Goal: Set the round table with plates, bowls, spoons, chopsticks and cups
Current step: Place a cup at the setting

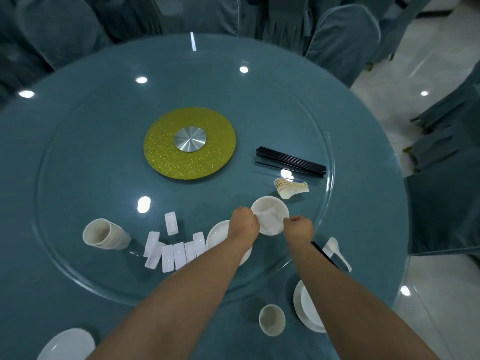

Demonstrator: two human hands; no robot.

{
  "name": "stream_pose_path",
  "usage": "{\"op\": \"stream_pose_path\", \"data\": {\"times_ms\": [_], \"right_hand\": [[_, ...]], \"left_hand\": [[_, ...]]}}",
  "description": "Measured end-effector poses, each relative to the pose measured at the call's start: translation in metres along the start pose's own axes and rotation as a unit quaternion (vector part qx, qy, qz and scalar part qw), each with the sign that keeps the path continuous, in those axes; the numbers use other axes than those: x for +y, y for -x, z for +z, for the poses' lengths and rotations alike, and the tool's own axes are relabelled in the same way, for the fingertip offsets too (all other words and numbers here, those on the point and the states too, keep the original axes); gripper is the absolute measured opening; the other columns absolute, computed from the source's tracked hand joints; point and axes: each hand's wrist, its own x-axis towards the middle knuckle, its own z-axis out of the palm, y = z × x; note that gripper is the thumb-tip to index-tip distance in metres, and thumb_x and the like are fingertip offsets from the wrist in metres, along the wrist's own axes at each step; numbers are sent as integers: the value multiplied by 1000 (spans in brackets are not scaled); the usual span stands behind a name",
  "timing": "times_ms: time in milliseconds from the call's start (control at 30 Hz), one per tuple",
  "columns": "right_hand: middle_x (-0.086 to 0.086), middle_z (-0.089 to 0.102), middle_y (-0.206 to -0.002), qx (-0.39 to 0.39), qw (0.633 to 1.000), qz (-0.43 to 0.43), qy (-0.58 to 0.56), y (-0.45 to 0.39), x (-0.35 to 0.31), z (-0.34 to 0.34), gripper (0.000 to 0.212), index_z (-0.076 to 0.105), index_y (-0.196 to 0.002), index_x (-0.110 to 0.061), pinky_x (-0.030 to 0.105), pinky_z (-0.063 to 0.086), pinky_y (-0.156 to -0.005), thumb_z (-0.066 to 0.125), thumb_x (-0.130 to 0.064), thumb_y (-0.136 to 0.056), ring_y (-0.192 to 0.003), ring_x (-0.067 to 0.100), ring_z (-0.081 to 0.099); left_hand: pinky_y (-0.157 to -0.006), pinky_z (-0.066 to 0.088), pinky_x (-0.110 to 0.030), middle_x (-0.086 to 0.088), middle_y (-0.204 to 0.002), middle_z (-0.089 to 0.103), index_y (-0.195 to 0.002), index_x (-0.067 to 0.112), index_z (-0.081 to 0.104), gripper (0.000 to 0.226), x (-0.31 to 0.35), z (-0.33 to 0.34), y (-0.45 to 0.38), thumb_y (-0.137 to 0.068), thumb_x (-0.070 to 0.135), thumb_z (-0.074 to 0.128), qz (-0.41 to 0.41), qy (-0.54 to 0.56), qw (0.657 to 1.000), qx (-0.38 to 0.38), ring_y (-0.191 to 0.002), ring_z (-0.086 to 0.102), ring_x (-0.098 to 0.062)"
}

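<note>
Both my hands reach onto the glass turntable and hold a stack of white bowls. My left hand grips its left rim, and my right hand pinches its right rim. Under my left forearm lies a stack of white plates. Black chopsticks and nested cream spoons lie beyond the bowls. Nested cups lie on their side at the left, beside several white rests. Near the table edge stand a cup, a plate with a bowl, a spoon and a plate.
A gold disc with a metal hub marks the turntable's middle. Teal-covered chairs ring the far side and the right. Glossy tiled floor shows at the right.
</note>
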Motion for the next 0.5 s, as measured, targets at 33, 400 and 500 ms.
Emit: {"op": "stream_pose_path", "data": {"times_ms": [33,400,500], "right_hand": [[7,66,-88,0,1000,-1,-2,1,0,0,10,66,-92,-9,30,46,-70,59,-14,-86,-79,24,57],[1,64,-90,-16,997,-41,-68,35,-3,-20,17,64,-100,-11,30,46,-72,64,-23,-87,-84,21,59],[1,67,-90,-58,992,-61,-98,63,-4,-11,15,63,-98,-15,35,54,-81,66,-23,-86,-85,22,63]], "left_hand": [[-74,44,-30,-16,-107,65,-105,-2,64,29,0,-1,1,-99,16,42,2,0,1000,1,-97,64,-29],[-79,48,-29,-7,-99,69,-98,10,62,14,-13,-14,26,-90,18,54,-47,188,980,47,-92,65,-26],[-77,57,-34,-9,-94,71,-91,14,58,7,-42,-25,43,-90,19,54,-96,268,957,54,-79,72,-28]]}}
